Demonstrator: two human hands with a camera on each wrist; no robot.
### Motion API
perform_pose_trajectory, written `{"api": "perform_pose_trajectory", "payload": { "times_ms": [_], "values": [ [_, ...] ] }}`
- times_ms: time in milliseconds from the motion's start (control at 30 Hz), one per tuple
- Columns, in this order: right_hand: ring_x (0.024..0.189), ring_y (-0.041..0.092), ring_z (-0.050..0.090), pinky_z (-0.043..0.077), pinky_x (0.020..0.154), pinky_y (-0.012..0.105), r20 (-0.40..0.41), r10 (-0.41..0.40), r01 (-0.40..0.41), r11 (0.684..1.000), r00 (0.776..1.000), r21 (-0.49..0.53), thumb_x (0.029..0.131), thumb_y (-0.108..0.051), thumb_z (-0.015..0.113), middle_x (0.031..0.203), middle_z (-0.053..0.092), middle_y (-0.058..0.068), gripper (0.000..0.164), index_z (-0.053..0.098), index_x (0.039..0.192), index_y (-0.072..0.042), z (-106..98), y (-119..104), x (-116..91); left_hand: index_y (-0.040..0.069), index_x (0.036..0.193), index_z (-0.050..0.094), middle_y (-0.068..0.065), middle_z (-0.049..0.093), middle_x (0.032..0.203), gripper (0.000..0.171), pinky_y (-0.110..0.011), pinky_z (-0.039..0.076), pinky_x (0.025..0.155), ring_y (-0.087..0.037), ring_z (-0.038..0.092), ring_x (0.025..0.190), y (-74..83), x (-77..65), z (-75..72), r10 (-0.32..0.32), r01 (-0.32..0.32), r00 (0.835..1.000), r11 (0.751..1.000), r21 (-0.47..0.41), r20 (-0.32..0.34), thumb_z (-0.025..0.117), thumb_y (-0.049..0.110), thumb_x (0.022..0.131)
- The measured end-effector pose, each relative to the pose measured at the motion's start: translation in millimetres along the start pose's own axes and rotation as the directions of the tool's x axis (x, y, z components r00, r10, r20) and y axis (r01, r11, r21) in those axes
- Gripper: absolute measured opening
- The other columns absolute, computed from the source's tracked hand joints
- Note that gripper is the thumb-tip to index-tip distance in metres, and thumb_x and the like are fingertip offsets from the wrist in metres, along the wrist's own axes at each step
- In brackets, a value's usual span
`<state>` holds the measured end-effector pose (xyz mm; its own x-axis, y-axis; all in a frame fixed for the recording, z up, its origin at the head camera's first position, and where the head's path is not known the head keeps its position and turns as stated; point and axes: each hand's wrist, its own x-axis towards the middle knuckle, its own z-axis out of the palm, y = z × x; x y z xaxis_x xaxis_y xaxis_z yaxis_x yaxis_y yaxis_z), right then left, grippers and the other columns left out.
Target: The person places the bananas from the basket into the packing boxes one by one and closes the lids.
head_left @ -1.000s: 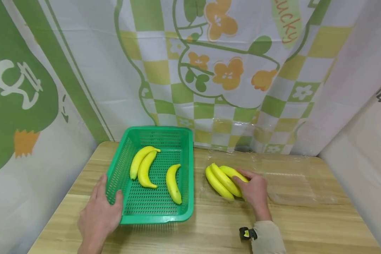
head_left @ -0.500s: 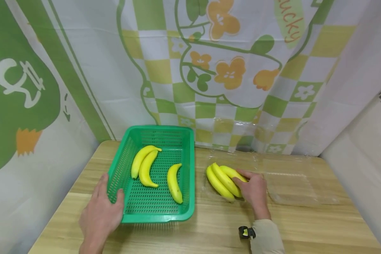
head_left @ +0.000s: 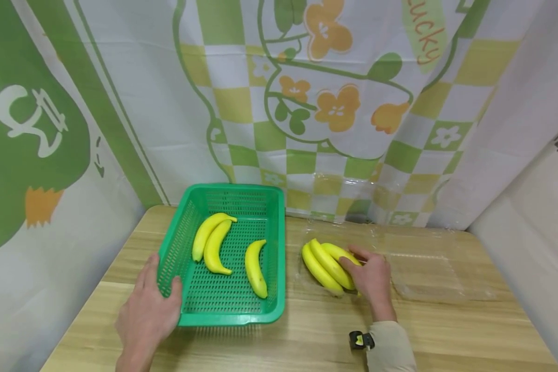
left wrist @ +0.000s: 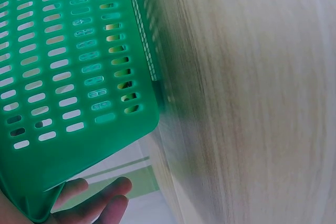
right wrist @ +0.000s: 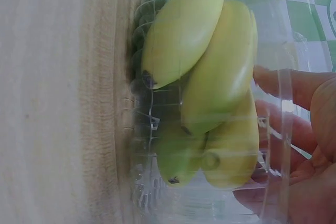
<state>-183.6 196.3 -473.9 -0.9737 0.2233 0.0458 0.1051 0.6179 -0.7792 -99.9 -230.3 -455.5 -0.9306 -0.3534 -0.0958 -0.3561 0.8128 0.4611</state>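
Observation:
My left hand (head_left: 151, 305) grips the left rim of a green perforated plastic basket (head_left: 232, 320), thumb over the rim. Inside the basket lie two bananas (head_left: 217, 248) side by side and one banana (head_left: 255, 268) apart from them. To the right, my right hand (head_left: 373, 278) reaches into a clear plastic box with several bananas (head_left: 323, 264). Thumb and fingers close on the rightmost banana (head_left: 338, 253), part of which the hand covers. In the right wrist view, bananas (right wrist: 220, 72) show through the wall of the clear box (right wrist: 184, 203).
A thin clear plastic piece (head_left: 428, 266) spreads over the right part of the wooden table (head_left: 316, 341), with more clear plastic standing against the curtain (head_left: 335, 113). Printed cloth hangs on the left, back and right. A dark strap (head_left: 361, 340) sits on my right wrist.
The head view shifts very slightly. Both hands stay in nearly the same places; the bananas in the basket and box look unmoved. The right fingers shift only a little on the banana.

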Motion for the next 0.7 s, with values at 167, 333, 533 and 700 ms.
{"api": "perform_pose_trajectory", "payload": {
  "times_ms": [167, 333, 533, 700],
  "values": [
    [0.122, 0.045, 0.071, 0.061, 0.101, 0.053, -0.008, 0.024, -0.023, 0.999, 1.0, 0.038, 0.096, -0.027, 0.079, 0.135, 0.073, 0.022, 0.047, 0.071, 0.138, -0.007, -3, -4, -1, 0.024, 0.172, -0.004, -0.017, 0.015, 0.179, 0.08, -0.035, 0.044, 0.054, -0.054, 0.068, 0.101, 0.4, -0.3, -0.7, -0.002, 0.002, 1.0, 1.0, -0.005, 0.005, 0.033, 0.057, 0.11],
    [0.124, 0.046, 0.07, 0.059, 0.104, 0.055, -0.001, 0.026, -0.026, 0.997, 1.0, 0.068, 0.098, -0.029, 0.077, 0.138, 0.071, 0.023, 0.049, 0.069, 0.141, -0.008, -8, -6, 0, 0.024, 0.172, -0.004, -0.018, 0.015, 0.179, 0.08, -0.035, 0.044, 0.053, -0.055, 0.068, 0.1, 0.2, -0.6, -0.8, -0.002, 0.002, 1.0, 1.0, -0.007, 0.003, 0.033, 0.057, 0.11],
    [0.127, 0.044, 0.068, 0.057, 0.107, 0.055, 0.001, 0.031, -0.031, 0.995, 1.0, 0.096, 0.099, -0.031, 0.076, 0.142, 0.069, 0.021, 0.05, 0.067, 0.144, -0.011, -15, -6, 1, 0.025, 0.172, -0.005, -0.017, 0.015, 0.179, 0.079, -0.035, 0.043, 0.052, -0.048, 0.069, 0.091, 1.1, -0.8, -1.2, -0.005, 0.005, 1.0, 1.0, -0.003, 0.008, 0.033, 0.057, 0.11],
    [0.131, 0.038, 0.066, 0.055, 0.111, 0.052, 0.004, 0.032, -0.032, 0.991, 0.999, 0.132, 0.099, -0.03, 0.076, 0.145, 0.068, 0.019, 0.049, 0.067, 0.144, -0.011, -19, -5, 2, 0.025, 0.172, -0.005, -0.017, 0.014, 0.179, 0.08, -0.034, 0.042, 0.052, -0.046, 0.069, 0.09, 1.7, -0.6, -2.2, 0.001, -0.001, 1.0, 1.0, -0.004, 0.008, 0.033, 0.057, 0.11]
  ]
}}
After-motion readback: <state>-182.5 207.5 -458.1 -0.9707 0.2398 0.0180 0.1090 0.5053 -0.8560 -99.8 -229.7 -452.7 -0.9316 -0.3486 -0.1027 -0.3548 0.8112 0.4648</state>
